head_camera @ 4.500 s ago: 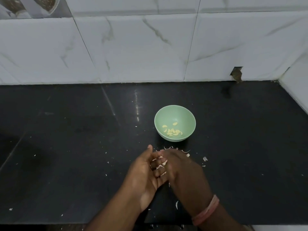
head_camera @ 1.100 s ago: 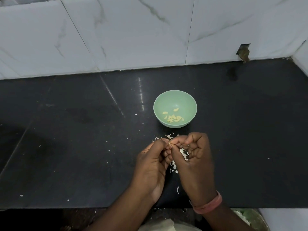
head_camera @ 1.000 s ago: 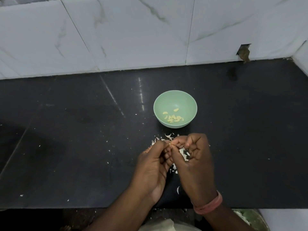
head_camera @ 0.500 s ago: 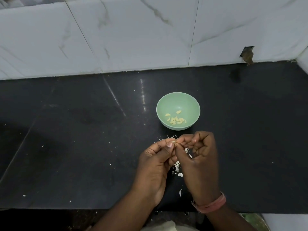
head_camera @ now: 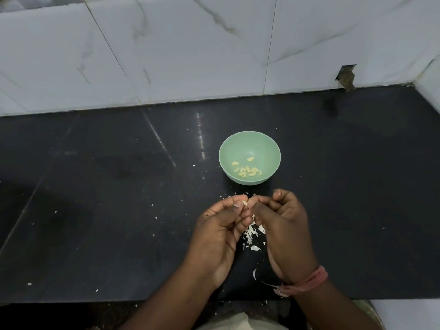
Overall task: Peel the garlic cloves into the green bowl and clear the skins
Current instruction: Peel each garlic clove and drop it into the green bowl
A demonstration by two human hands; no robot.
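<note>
Both forearms entering from bottom of frame, converging at lower centre. Left hand [head_camera: 220, 231] and right hand [head_camera: 284, 228] meeting fingertip to fingertip, thumbs and forefingers pinching together, remaining fingers [head_camera: 282, 196] curling. Pink band circling right wrist.

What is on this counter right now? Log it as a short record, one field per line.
surface: black countertop against a white tiled wall
bowl: green bowl, upright, beyond the hands
bowl contents: peeled garlic cloves at the bottom
left hand: pinches a garlic clove at the fingertips
right hand: pinches the same clove from the other side
skins: white garlic skins heaped on the counter under the hands, flecks scattered around
wrist: pink thread band on the right wrist
</note>
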